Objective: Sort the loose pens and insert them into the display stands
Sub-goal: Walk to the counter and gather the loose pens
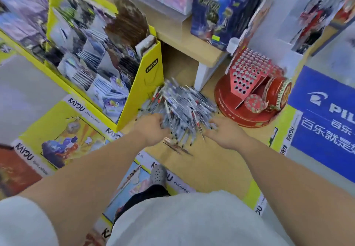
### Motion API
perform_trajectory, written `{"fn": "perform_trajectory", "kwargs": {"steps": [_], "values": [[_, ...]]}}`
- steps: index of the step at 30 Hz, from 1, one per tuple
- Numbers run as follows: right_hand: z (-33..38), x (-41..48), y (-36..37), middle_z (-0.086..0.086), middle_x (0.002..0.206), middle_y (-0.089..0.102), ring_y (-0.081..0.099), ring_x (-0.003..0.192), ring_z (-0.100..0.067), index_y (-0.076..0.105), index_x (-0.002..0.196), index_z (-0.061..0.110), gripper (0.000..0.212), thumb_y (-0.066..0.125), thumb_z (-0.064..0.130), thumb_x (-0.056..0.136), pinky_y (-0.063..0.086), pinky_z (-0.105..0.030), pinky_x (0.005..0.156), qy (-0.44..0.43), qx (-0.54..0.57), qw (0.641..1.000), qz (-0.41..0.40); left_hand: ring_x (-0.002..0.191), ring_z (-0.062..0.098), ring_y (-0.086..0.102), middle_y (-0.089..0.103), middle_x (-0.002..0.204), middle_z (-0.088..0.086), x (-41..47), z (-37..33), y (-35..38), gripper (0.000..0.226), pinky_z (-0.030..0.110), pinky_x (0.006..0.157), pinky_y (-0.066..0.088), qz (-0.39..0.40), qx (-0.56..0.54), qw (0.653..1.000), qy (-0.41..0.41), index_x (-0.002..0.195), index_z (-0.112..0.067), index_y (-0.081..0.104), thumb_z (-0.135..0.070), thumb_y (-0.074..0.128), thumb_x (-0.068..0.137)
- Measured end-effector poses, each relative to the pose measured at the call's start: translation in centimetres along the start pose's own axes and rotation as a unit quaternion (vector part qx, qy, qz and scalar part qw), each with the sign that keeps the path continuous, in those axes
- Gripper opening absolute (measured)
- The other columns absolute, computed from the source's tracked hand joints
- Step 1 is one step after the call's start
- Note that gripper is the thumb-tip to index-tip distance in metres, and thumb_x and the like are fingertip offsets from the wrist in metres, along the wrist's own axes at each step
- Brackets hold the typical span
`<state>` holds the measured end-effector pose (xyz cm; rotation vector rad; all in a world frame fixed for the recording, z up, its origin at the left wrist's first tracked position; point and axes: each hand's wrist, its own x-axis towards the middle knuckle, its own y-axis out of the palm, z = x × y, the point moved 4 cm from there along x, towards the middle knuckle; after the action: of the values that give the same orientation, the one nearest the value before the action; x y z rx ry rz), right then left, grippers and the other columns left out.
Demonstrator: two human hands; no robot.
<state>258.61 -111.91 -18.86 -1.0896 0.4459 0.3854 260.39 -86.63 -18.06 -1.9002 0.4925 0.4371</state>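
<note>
Gathering seems the step in hand: just left of the red display stand [249,84], the left hand [151,128] digs into the pen pile [180,103], grip unclear, the right hand [224,133] rests spread-fingered on it; next, pinch out matching pens.

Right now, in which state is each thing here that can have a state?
pile of loose pens, heaped unsorted on the wooden surface.
red display stand, upright; its lower holes look empty.
left hand, at the pile's edge, fingers among pens, grip unclear.
right hand, fingers spread, touching the pile.
yellow KAYOU box, open-topped, stocked with card packs.
</note>
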Motion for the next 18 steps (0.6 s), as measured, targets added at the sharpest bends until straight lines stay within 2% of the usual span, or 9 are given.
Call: {"fn": "perform_trajectory", "kwargs": {"steps": [3,8,12,14,18], "values": [[2.6,2.3,-0.9,-0.007,0.147,0.051,0.048,0.132,-0.027,0.048,0.145,0.019,0.067,0.059,0.059,0.092,0.043,-0.038,0.104,0.02,-0.006,1.0,-0.007,0.092,0.027,0.059,0.06,0.126,0.014,3.5,0.2,-1.6,0.063,0.037,0.072,0.052,0.019,-0.034,0.999,0.025,0.142,-0.015,0.044,-0.051,0.062,0.094],[4.9,4.8,-1.8,-0.012,0.145,0.05,0.046,0.133,-0.029,0.05,0.143,0.02,0.06,0.06,0.053,0.093,0.041,-0.036,0.105,0.041,0.011,0.999,-0.024,0.084,0.024,0.057,0.06,0.102,0.006,7.2,0.0,-2.7,0.057,0.035,0.069,0.047,0.008,-0.081,0.995,0.059,0.14,-0.013,0.046,-0.044,0.063,0.095],[5.3,7.2,-2.5,-0.012,0.137,0.052,0.051,0.126,-0.03,0.05,0.143,0.022,0.06,0.062,0.052,0.092,0.043,-0.036,0.101,0.033,0.023,0.998,-0.047,0.074,0.027,0.063,0.069,0.093,0.015,8.9,0.1,-3.2,0.05,0.046,0.07,0.055,-0.01,-0.111,0.993,0.045,0.133,-0.013,0.049,-0.039,0.065,0.095],[5.9,8.6,-3.0,-0.011,0.134,0.052,0.054,0.121,-0.031,0.05,0.143,0.023,0.059,0.063,0.05,0.092,0.045,-0.037,0.101,0.023,0.019,0.998,-0.058,0.071,0.024,0.059,0.069,0.089,0.013,9.8,0.3,-3.3,0.048,0.045,0.069,0.054,-0.027,-0.123,0.991,0.036,0.133,-0.013,0.05,-0.037,0.066,0.094],[7.6,11.7,-3.4,-0.013,0.131,0.053,0.055,0.118,-0.032,0.055,0.138,0.019,0.052,0.063,0.044,0.093,0.048,-0.043,0.099,-0.012,0.019,0.997,-0.068,0.075,0.02,0.063,0.068,0.084,0.002,10.9,0.6,-2.9,0.041,0.039,0.07,0.054,-0.06,-0.154,0.986,0.012,0.129,-0.015,0.055,-0.033,0.067,0.093]]}}
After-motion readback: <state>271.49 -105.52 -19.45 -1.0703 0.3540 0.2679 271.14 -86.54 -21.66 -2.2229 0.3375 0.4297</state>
